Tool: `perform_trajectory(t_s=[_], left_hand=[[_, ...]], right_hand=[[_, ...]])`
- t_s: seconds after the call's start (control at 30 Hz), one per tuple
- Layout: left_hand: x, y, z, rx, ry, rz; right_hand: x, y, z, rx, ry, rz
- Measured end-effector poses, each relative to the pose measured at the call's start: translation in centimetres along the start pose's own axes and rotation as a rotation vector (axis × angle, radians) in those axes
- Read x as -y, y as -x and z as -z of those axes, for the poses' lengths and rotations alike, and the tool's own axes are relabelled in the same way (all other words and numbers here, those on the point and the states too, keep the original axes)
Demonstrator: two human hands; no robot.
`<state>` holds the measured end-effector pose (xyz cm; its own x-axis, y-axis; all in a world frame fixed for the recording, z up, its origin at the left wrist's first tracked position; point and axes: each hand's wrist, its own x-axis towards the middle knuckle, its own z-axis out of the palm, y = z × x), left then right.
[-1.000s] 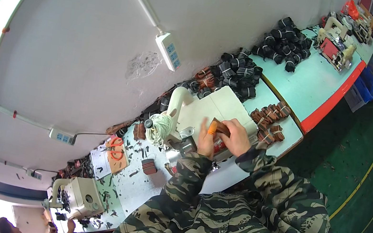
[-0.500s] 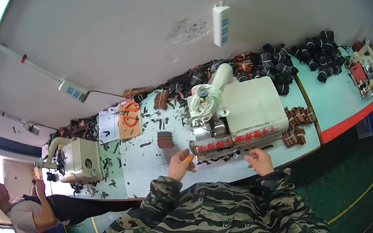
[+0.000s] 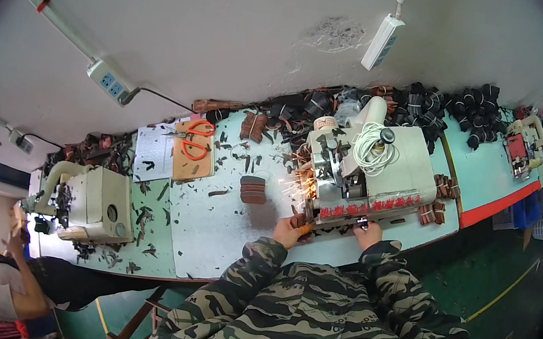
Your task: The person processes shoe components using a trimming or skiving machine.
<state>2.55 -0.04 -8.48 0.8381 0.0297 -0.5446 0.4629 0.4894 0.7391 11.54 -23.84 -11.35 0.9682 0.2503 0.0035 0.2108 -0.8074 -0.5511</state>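
Observation:
A cream skiving machine (image 3: 402,164) stands on the white table before me, with red lettering along its front edge. Orange sparks (image 3: 308,185) spray from its left end. My left hand (image 3: 287,232) is closed at the machine's lower left corner, an orange cover on one finger. What it grips is too small to tell. By the front edge, my right hand (image 3: 367,235) has its fingers closed on a small metal knob (image 3: 362,222). A squared stack of dark and reddish-brown leather pieces (image 3: 253,190) lies left of the machine.
Orange-handled scissors (image 3: 196,141) lie on a brown pad (image 3: 190,166). Dark scraps litter the table. Tied black bundles (image 3: 480,109) line the wall; brown bundles (image 3: 432,213) sit right of the machine. At far left a person (image 3: 6,277) works at another machine (image 3: 101,207).
My right hand has come onto the metal knob. My left hand has moved in against the machine's left corner. Sparks have appeared, and the view has turned somewhat.

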Motion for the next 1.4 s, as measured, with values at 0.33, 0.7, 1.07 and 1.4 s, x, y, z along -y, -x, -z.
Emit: perform_trajectory(t_s=[0.33, 0.7, 1.07, 1.4], left_hand=[[-4.0, 3.7, 0.5, -0.175, -0.594, -0.022], [-9.4, 6.9, -8.3, -0.169, -1.35, -0.339], [-11.3, 5.1, -11.8, -0.109, -1.524, -0.413], [-11.0, 5.2, -9.6, 0.175, -1.32, -0.432]], right_hand=[[0.4, -0.6, 0.7, 0.307, -0.387, -0.355], [3.3, 0.0, 5.5, 0.392, -0.21, -0.089], [13.5, -1.8, 15.1, 0.424, -0.728, 0.024], [12.6, -1.0, 11.5, 0.266, -0.626, 0.335]])
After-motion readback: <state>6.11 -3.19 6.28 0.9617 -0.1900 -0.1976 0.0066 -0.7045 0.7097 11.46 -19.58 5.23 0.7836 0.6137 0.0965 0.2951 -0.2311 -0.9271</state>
